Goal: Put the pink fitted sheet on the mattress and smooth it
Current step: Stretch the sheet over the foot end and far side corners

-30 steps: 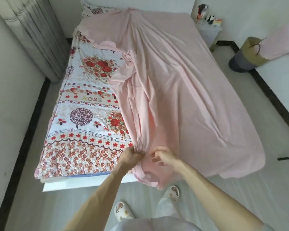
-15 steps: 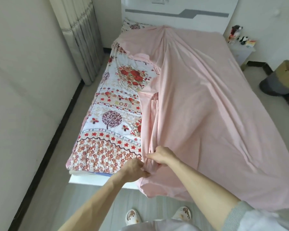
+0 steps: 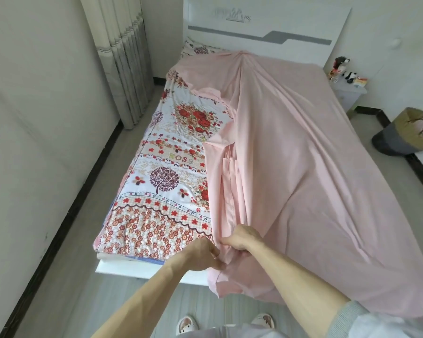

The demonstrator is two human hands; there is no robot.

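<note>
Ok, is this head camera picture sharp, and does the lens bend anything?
Head view: soft daylight, no glare; pink sheet, left hand and right hand gripping it look fairly sharp; the wide lens tilts the curtain and headboard outward.

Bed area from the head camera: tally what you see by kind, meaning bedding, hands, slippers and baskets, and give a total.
Pink fitted sheet: 1
Floral cover: 1
Hands: 2 (left hand, right hand), both gripping the sheet
Slippers: 2 (left slipper, right slipper)
Basket: 1
Total: 7
</note>
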